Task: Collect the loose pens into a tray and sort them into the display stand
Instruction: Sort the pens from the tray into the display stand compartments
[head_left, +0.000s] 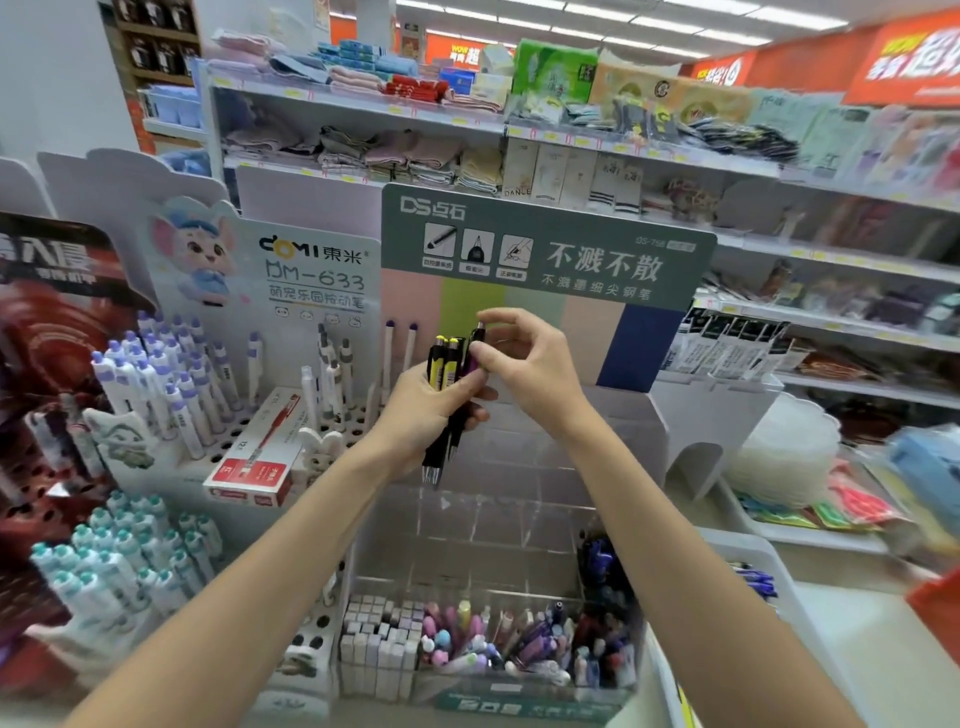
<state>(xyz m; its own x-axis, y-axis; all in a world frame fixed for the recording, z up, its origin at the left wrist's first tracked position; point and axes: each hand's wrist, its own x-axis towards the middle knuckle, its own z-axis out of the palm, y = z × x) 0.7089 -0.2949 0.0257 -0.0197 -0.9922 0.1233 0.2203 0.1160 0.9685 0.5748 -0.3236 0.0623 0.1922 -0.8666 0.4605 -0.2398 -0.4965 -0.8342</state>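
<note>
A person is sorting pens at a shop's clear display stand (519, 493). This appears to be the sorting step. The left hand (421, 410) is gripping a small bundle of black-and-yellow pens (440, 371) upright above the stand's compartments, fingers curled round the barrels. The right hand (530, 364) is pinching the top of a purple pen (474, 358) in that bundle between thumb and forefinger, with the other fingers loosely spread. The next move likely calls for drawing that pen free and lowering it into a matching compartment. A white tray (748, 556) with a few blue pens is sitting to the right.
</note>
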